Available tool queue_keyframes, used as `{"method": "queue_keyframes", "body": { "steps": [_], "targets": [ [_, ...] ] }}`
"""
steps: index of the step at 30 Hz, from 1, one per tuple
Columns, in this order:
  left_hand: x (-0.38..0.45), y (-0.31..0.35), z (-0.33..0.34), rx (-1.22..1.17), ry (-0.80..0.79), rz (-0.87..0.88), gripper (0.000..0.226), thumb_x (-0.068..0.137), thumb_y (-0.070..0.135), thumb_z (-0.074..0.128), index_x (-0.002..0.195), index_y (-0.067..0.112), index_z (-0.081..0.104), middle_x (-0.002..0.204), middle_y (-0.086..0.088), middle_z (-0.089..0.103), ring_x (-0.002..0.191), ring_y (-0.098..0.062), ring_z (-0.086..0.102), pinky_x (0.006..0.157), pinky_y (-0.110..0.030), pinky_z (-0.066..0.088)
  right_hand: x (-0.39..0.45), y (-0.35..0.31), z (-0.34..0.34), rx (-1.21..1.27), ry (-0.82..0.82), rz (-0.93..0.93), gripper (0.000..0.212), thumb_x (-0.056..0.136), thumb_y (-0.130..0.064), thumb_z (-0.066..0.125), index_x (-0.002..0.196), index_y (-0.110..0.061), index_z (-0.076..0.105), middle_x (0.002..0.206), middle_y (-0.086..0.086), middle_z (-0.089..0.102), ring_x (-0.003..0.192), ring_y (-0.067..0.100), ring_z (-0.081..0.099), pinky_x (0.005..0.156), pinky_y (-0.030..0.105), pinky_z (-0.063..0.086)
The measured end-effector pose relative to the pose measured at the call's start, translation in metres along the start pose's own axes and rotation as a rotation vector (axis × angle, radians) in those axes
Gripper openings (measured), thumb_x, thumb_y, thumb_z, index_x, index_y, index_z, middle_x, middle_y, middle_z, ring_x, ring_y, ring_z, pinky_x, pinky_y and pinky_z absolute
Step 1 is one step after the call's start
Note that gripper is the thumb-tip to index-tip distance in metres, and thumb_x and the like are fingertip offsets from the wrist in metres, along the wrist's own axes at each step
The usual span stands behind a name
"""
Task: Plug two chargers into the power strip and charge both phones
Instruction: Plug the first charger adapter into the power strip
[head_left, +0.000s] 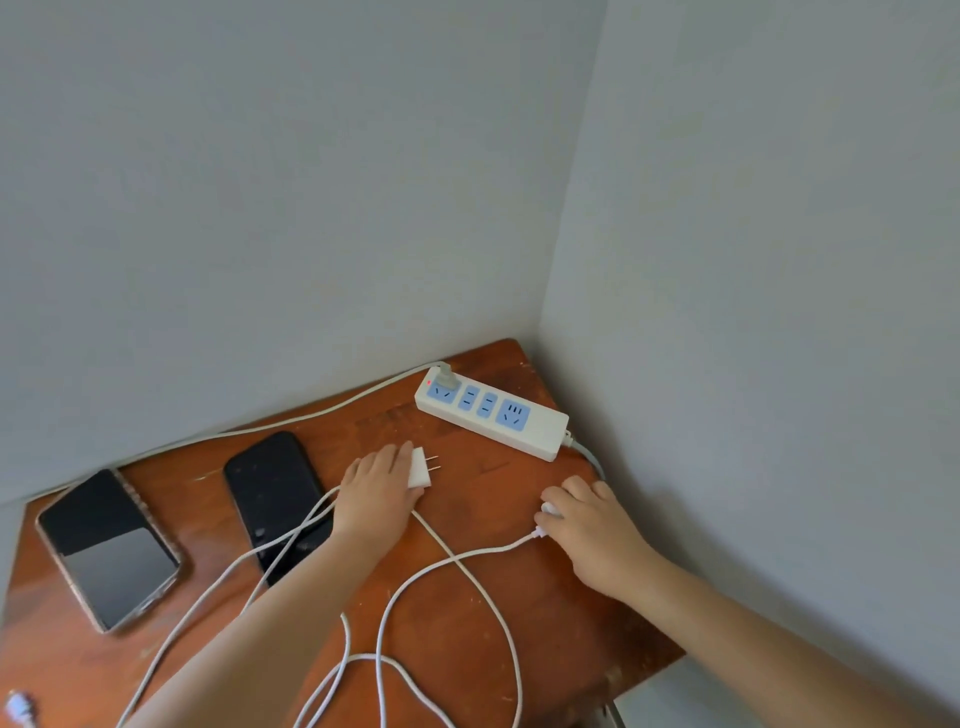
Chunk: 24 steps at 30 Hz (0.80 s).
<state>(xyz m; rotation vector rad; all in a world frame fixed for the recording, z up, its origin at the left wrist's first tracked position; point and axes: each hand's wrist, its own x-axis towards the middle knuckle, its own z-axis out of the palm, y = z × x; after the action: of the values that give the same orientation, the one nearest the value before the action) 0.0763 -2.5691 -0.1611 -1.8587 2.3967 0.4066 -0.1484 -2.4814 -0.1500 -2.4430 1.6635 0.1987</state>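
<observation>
A white power strip (540, 431) with blue sockets lies at the table's far right corner; a grey plug (445, 375) sits in its leftmost socket. My left hand (376, 496) covers a white charger (420, 467) whose two prongs point toward the strip. My right hand (592, 535) rests on a second white charger (550, 509), mostly hidden under the fingers. White cables (457, 561) trail from both chargers and cross toward me. Two dark phones lie on the left: one (272, 493) beside my left wrist, one in a clear case (106, 545) farther left.
The brown wooden table (493, 499) fits into a corner between two grey walls. A grey cord (311, 415) runs along the back wall to the strip. A cable connector end (21, 709) lies at the lower left. The table's right edge drops off near my right forearm.
</observation>
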Motion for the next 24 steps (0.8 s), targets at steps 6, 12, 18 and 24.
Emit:
{"method": "queue_keyframes", "body": {
  "steps": [6, 12, 18, 24],
  "targets": [
    [-0.003, -0.012, -0.008, -0.075, -0.03, -0.082, 0.059, 0.092, 0.034, 0.045, 0.141, 0.017, 0.018, 0.148, -0.005, 0.029, 0.136, -0.023, 0.026, 0.113, -0.038, 0.02, 0.033, 0.011, -0.032, 0.186, 0.157, 0.005, 0.039, 0.087, -0.019, 0.059, 0.124, -0.018, 0.047, 0.13, 0.005, 0.049, 0.12, 0.021, 0.043, 0.097, 0.031, 0.042],
    [-0.009, -0.027, -0.015, -0.101, -0.049, -0.104, 0.054, 0.094, 0.037, 0.037, 0.141, 0.017, 0.019, 0.152, -0.003, 0.022, 0.141, -0.02, 0.016, 0.115, -0.037, 0.015, 0.084, 0.018, -0.069, 0.724, 0.384, 0.21, 0.031, 0.077, -0.007, 0.07, 0.106, -0.006, 0.061, 0.112, 0.008, 0.063, 0.101, 0.024, 0.059, 0.08, 0.024, 0.044],
    [-0.015, -0.039, -0.012, -0.101, -0.071, -0.14, 0.054, 0.095, 0.041, 0.031, 0.141, 0.016, 0.019, 0.154, -0.003, 0.017, 0.142, -0.02, 0.008, 0.115, -0.038, 0.009, 0.119, 0.019, -0.076, 0.765, 0.367, 0.298, 0.018, 0.085, -0.006, 0.059, 0.101, -0.002, 0.067, 0.105, 0.015, 0.068, 0.089, 0.018, 0.059, 0.07, 0.014, 0.037],
    [-0.01, -0.043, -0.006, -0.095, -0.077, -0.127, 0.054, 0.094, 0.044, 0.029, 0.141, 0.018, 0.021, 0.154, -0.002, 0.018, 0.142, -0.019, 0.007, 0.115, -0.038, 0.003, 0.134, 0.017, -0.082, 0.661, 0.336, 0.301, 0.025, 0.092, -0.012, 0.05, 0.09, 0.009, 0.064, 0.069, 0.014, 0.059, 0.064, 0.024, 0.053, 0.055, 0.026, 0.039]
  ]
}}
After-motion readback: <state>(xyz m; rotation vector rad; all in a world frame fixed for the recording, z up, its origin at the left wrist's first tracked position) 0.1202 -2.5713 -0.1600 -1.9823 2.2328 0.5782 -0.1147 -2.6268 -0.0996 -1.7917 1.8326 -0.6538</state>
